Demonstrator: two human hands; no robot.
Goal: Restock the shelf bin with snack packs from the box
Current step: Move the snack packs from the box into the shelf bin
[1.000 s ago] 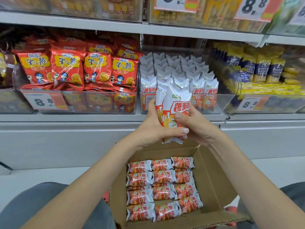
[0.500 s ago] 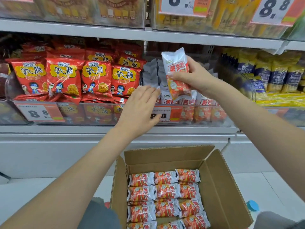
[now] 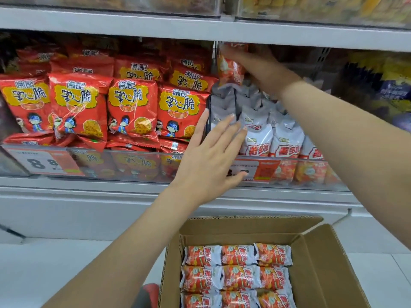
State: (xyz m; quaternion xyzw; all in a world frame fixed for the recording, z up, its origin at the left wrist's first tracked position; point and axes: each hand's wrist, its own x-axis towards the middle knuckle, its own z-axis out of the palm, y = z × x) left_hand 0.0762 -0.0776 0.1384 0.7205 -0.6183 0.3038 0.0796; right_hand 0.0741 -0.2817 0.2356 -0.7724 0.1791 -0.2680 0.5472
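At left of the frame, red snack bags [image 3: 131,107] with yellow labels stand packed in a clear bin [image 3: 124,165] on the shelf [image 3: 89,185], and a price tag [image 3: 44,163] reading 8 sits on that bin's front at lower left. Right of them, in mid-frame, the left hand [image 3: 211,158] is spread wide, gripping nothing, its fingers [image 3: 224,127] stretched flat against the front left corner of the shelf bin [image 3: 289,172] that holds the white and orange snack packs [image 3: 287,147]. Those packs stand upright in rows inside it, and an orange price label [image 3: 255,170] is partly covered by the thumb. Above, near the top centre, the right hand [image 3: 255,65] reaches deep toward the back of the same bin, just under the upper shelf [image 3: 200,27], and grasps one snack pack [image 3: 230,67] by its top; the pack hangs above the rear rows, blurred. At lower centre and right, the cardboard box [image 3: 329,274] stands open on the floor below the shelf, with more packs [image 3: 238,272] lying flat in neat rows of three inside it. At far right, yellow and blue bags [image 3: 387,85] fill the neighbouring bin, out of focus.
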